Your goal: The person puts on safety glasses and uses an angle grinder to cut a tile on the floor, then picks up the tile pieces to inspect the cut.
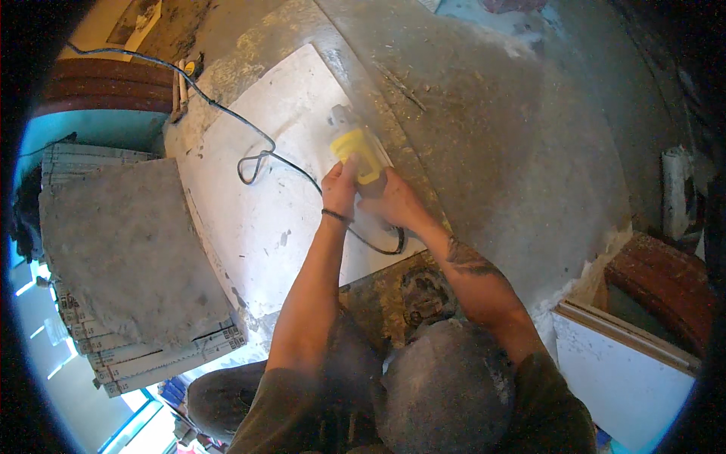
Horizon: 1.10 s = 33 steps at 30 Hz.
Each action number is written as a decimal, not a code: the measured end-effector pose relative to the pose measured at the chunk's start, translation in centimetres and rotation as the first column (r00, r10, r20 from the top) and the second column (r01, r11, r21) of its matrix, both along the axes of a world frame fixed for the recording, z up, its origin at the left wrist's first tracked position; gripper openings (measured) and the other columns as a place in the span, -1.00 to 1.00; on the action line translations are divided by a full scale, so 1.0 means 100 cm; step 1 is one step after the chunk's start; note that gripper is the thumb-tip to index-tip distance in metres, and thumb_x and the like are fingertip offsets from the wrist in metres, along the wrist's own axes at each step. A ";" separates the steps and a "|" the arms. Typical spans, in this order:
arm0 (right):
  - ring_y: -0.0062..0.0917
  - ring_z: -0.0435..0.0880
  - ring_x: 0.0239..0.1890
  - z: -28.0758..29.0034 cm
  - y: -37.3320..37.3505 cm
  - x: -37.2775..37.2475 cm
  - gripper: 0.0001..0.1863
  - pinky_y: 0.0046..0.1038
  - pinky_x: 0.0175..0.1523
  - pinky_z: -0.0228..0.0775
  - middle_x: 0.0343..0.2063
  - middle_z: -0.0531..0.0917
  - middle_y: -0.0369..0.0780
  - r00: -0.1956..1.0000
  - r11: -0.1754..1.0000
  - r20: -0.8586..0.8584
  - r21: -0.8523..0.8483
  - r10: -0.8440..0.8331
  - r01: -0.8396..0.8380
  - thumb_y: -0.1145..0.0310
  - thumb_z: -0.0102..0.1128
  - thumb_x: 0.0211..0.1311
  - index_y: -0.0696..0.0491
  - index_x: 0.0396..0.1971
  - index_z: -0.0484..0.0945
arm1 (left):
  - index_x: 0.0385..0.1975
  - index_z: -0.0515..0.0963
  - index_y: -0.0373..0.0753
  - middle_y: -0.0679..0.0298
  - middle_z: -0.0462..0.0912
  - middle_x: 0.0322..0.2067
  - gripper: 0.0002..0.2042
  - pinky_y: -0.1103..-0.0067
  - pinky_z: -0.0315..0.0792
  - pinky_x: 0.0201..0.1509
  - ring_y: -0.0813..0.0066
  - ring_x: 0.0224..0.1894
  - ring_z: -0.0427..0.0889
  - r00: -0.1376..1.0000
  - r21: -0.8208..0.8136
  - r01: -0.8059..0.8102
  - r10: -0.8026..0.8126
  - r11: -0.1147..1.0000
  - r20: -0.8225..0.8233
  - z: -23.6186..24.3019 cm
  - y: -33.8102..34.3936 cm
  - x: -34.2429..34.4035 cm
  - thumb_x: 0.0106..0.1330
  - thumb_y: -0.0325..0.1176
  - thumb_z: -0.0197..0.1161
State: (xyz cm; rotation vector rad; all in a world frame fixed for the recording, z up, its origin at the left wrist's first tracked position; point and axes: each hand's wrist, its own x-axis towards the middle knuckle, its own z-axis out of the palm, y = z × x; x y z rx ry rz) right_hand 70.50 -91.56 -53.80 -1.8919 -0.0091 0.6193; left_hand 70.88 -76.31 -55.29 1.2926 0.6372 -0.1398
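A yellow-and-grey corded power tool, shaped like an angle grinder (359, 151), is held over a large white panel (242, 204) that lies on the floor. My left hand (340, 188) is closed on the near left side of its body. Around the right side and rear end, my right hand (395, 200) is closed too. The tool's grey head points away from me; haze blurs it, and any disc is not distinguishable. Its black power cord (389, 251) leaves near my hands, passes under my left wrist and loops across the panel.
A stack of flat boxes (159, 352) with a dusty grey slab (128, 250) on top stands at left. Reddish-brown curved pieces (106, 85) lie at far left, near a tape measure (194, 66). At right is a white board (620, 378). Dust covers the concrete floor (522, 174).
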 end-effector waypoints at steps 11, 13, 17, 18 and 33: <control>-0.15 0.69 0.10 0.017 -0.001 0.004 -0.14 -0.25 0.17 0.53 0.01 0.68 0.08 0.997 0.999 -0.063 0.009 0.047 -0.047 0.09 0.54 -0.17 0.21 0.16 0.45 | -0.03 0.68 -0.37 0.33 0.75 -0.23 -0.62 0.67 0.47 -0.20 0.65 -0.28 0.63 1.000 0.002 -0.004 0.004 1.000 -0.009 -0.006 0.005 -0.002 0.45 -0.11 0.33; -0.15 0.69 0.10 0.016 -0.002 0.003 -0.16 -0.25 0.17 0.53 0.01 0.68 0.07 0.997 0.999 -0.066 0.014 0.040 -0.039 0.10 0.54 -0.17 0.20 0.15 0.46 | -0.04 0.68 -0.36 0.34 0.75 -0.24 -0.62 0.68 0.45 -0.23 0.67 -0.30 0.61 1.000 0.011 0.004 -0.004 1.000 -0.015 -0.005 0.004 -0.003 0.45 -0.11 0.33; -0.17 0.70 0.08 0.015 -0.002 0.000 -0.19 -0.25 0.15 0.54 0.00 0.69 0.04 0.998 0.999 -0.057 0.041 0.018 -0.016 0.12 0.54 -0.16 0.18 0.14 0.47 | -0.05 0.68 -0.35 0.36 0.74 -0.26 -0.62 0.69 0.39 -0.28 0.70 -0.34 0.57 1.000 0.047 0.007 -0.006 0.999 -0.018 -0.008 0.005 -0.006 0.45 -0.09 0.32; -0.17 0.70 0.08 0.012 -0.001 -0.001 -0.19 -0.25 0.15 0.54 0.00 0.69 0.04 0.998 0.999 -0.057 0.041 0.019 -0.016 0.12 0.54 -0.16 0.18 0.14 0.47 | -0.05 0.68 -0.34 0.37 0.73 -0.27 -0.62 0.69 0.38 -0.29 0.71 -0.35 0.55 1.000 0.063 0.014 -0.014 0.998 -0.015 -0.009 0.005 -0.006 0.45 -0.09 0.32; -0.15 0.71 0.08 -0.004 0.001 -0.004 -0.14 -0.23 0.15 0.55 0.02 0.69 0.04 1.000 1.000 -0.022 0.004 -0.002 0.002 0.14 0.59 -0.15 0.16 0.21 0.44 | -0.39 0.64 -0.26 0.45 0.56 -0.49 -0.59 0.64 0.27 -0.40 0.71 -0.47 0.40 0.988 0.235 0.094 -0.061 0.968 -0.143 0.002 0.013 0.013 0.34 0.04 0.41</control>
